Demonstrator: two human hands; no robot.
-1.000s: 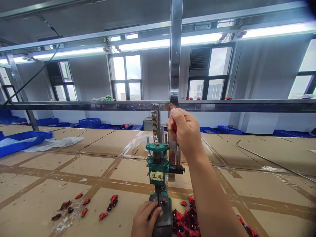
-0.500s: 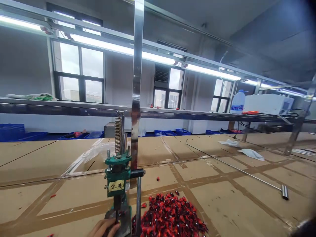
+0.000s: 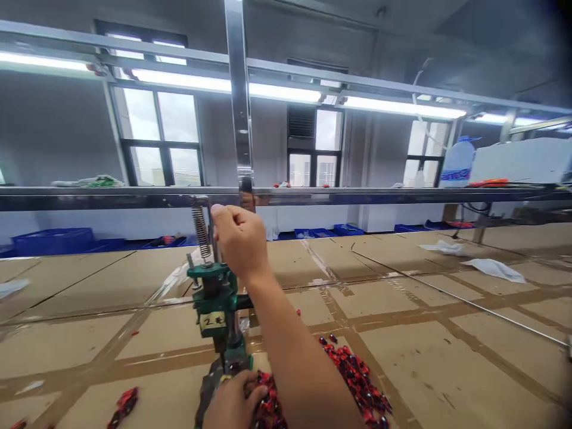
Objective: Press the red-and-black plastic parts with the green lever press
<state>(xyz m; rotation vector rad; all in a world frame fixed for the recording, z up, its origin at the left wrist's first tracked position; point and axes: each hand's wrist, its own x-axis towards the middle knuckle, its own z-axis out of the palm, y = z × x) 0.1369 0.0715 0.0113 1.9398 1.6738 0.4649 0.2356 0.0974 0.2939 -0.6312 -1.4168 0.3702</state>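
Note:
A green hand press with a tall coil spring and a "2#" label stands in front of me. My right hand is raised beside the spring, closed in a fist; what it grips, if anything, is hidden. My forearm crosses in front of the press's side shaft, and the lever cannot be seen. Low down by the press base, my left hand has bent fingers and thumb at the edge of a heap of glossy red-and-black pieces. Whatever lies between those fingers is not clear.
A small red cluster lies left of the press. A long metal rod and white cloths or papers lie on the cardboard-covered table. Behind are a metal post, a shelf rail and blue bins.
My right hand has come into view and up beside the spring, its forearm covering the lever area. My left hand has shifted right to the heap's edge. The view has turned slightly.

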